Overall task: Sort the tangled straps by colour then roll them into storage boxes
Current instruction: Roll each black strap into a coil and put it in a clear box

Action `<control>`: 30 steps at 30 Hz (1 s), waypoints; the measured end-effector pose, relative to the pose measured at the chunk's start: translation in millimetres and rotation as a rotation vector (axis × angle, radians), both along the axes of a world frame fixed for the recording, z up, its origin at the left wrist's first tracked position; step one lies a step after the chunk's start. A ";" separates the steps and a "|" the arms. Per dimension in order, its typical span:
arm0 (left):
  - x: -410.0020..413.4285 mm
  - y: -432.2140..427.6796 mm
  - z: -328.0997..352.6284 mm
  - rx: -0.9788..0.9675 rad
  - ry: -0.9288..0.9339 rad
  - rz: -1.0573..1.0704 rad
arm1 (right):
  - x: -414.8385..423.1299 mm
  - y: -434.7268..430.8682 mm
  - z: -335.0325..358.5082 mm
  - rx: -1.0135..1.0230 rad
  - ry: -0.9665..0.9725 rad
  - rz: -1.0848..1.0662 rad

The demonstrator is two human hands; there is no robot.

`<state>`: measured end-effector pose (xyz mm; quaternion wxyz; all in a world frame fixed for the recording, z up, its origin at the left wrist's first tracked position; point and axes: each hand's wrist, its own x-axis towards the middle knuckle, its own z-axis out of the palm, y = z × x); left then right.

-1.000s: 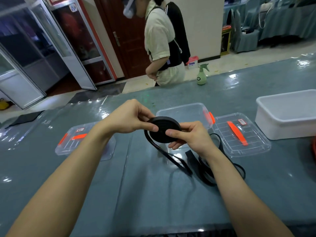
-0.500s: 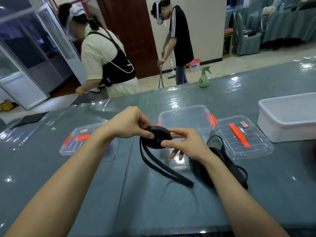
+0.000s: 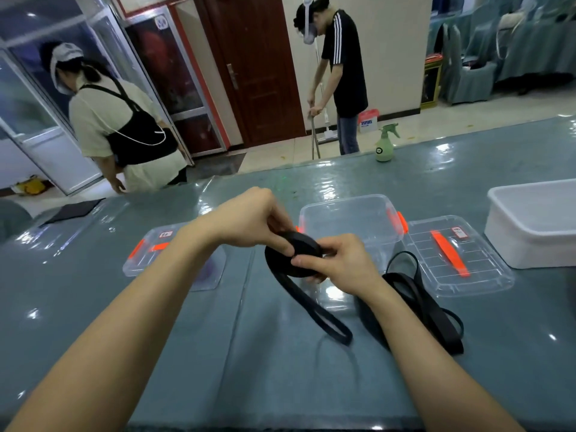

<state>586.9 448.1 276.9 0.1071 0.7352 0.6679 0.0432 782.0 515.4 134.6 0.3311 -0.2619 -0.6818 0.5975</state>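
Ref.: clock face laid flat on the table point(image 3: 193, 353); 12 = away from the wearer; centre = the strap roll point(image 3: 300, 255).

1. The strap roll is black webbing wound into a flat disc. It is held above the table top, approx. mid-table, just short of the clear storage box point(image 3: 349, 213) at 1 o'clock. The box is open-topped, w/ orange clips.

2. The left hand point(image 3: 249, 218) is applied from 10 o'clock. Its fingers are curled down over the roll's upper edge, and the roll is gripped w/ fingertips pressed on its face.

3. The right hand point(image 3: 339, 263) is applied from 3 o'clock. The rim is pinched betw. thumb and forefinger, and the other fingers are curled under the disc. The grip is narrow, closed on the roll.

4. The unwound tail point(image 3: 314, 302) is run from the roll's lower left rim toward 5 o'clock. It is doubled and ends in a loop lying on the surface.

5. The loose strap pile point(image 3: 424, 310), black, is laid on the table at 4 o'clock, partly hidden by the right forearm. Whether it is joined to the tail cannot be told.

6. A clear lid point(image 3: 458, 263) w/ orange handle is laid at 3 o'clock, just beside the box. A second clear piece point(image 3: 146, 254) w/ orange clips is laid at 9 o'clock. Lid only or shallow box: cannot be told.

7. The white tub point(image 3: 536, 222) is set at 2 o'clock, beside the lid.

8. The spray bottle point(image 3: 385, 145), green and upright, is seen at the far table edge, 1 o'clock.
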 end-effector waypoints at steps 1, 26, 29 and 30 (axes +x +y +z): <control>-7.7 -2.3 1.1 -0.012 -0.115 0.032 | 3.0 1.5 3.8 -0.079 0.076 -0.002; 13.5 1.8 -27.3 -0.081 0.318 0.017 | 19.8 15.2 2.4 0.209 -0.302 0.021; 23.0 8.7 -26.4 -0.151 0.471 -0.023 | 8.7 6.5 -1.2 0.287 -0.332 0.124; 23.0 9.9 -24.8 -0.158 0.483 -0.021 | 6.9 5.5 -3.3 0.294 -0.321 0.132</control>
